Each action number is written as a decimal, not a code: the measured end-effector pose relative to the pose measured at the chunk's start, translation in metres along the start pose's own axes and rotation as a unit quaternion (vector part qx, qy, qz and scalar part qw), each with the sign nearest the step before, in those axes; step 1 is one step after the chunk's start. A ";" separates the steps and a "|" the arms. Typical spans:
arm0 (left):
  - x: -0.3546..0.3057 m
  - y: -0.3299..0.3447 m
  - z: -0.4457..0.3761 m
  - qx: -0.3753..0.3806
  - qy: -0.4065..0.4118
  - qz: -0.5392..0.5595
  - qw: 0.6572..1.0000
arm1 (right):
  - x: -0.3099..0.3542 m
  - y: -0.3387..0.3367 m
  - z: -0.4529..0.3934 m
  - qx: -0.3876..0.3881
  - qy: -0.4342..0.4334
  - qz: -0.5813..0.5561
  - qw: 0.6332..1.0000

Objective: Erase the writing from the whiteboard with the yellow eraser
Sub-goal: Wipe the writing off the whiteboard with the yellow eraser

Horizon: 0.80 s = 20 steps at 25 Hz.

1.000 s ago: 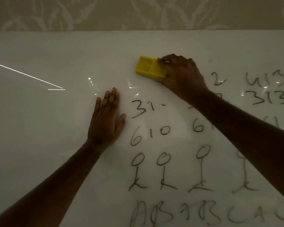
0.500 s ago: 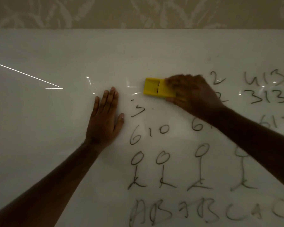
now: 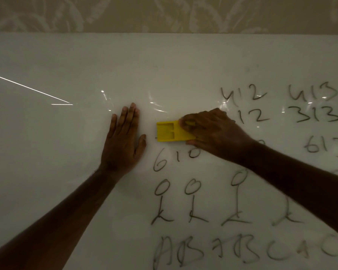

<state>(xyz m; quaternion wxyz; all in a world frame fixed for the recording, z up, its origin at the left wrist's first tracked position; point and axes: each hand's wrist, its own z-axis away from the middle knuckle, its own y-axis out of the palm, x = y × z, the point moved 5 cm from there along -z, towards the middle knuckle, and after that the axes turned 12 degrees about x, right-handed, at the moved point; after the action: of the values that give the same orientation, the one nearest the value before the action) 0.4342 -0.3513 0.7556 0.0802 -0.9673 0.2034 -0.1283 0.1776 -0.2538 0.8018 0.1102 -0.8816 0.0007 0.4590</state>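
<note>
The whiteboard (image 3: 57, 152) fills the view, with its left half blank. Black marker writing covers the right half: the number 610 (image 3: 176, 156), the numbers 412, 12, 313 and 613, stick figures (image 3: 191, 203) and letters along the bottom. My right hand (image 3: 215, 133) grips the yellow eraser (image 3: 169, 131) by its right end and presses it flat on the board, just above the 610. My left hand (image 3: 125, 141) lies flat on the board, fingers together, right beside the eraser's left end.
A beige patterned wall (image 3: 164, 14) shows above the board's top edge. A thin bright reflection line (image 3: 27, 87) crosses the board's left side. My right forearm hides part of the writing in the lower right.
My right hand has carried the eraser down and to the left. The 31 above the 610 has been wiped away. My left hand has stayed in place.
</note>
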 end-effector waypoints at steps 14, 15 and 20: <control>0.001 0.000 0.002 -0.016 0.011 0.000 1.000 | 0.021 0.002 -0.001 -0.006 -0.025 -0.003 1.000; 0.000 0.001 0.002 -0.017 0.010 0.002 1.000 | 0.011 0.000 0.006 -0.005 -0.025 0.005 1.000; 0.000 0.000 0.002 -0.014 0.009 0.016 1.000 | -0.056 -0.015 -0.016 -0.013 0.114 -0.020 0.993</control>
<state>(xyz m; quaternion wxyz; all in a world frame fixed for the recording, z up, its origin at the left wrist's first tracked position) 0.4344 -0.3509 0.7531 0.0671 -0.9637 0.2215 -0.1329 0.1598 -0.2481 0.8585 0.1070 -0.9293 -0.0108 0.3534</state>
